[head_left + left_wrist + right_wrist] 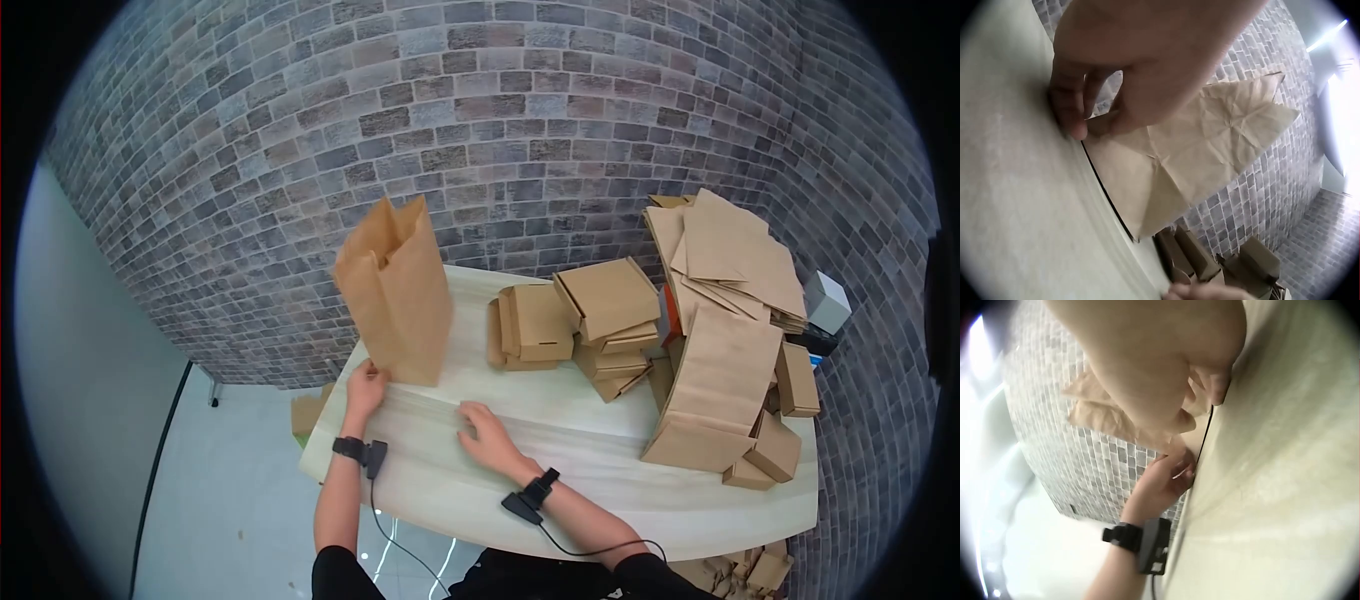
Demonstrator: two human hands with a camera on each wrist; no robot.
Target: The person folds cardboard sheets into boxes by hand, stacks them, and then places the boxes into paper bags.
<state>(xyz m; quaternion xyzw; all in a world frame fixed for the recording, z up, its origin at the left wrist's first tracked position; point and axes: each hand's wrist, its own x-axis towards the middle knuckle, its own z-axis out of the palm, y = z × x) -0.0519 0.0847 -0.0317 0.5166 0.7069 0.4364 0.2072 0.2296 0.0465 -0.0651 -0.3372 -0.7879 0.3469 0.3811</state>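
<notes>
A brown paper bag (403,310) stands upright on the left part of the table, its top mouth spread open. My left hand (366,389) pinches the bag's bottom near corner between thumb and fingers. In the left wrist view the creased side of the paper bag (1175,165) rises away from that grip. My right hand (487,437) hovers low over the table to the right of the bag, fingers loosely bent and holding nothing. Seen from the right wrist, the left hand (1160,481) is at the bag's foot beyond the right hand.
Several small cardboard boxes (607,298) are stacked at the table's back middle. On the right lies a heap of flat paper bags (722,375) with more boxes around it. A white box (827,302) stands behind. The brick-patterned wall (520,130) borders the table's far edge.
</notes>
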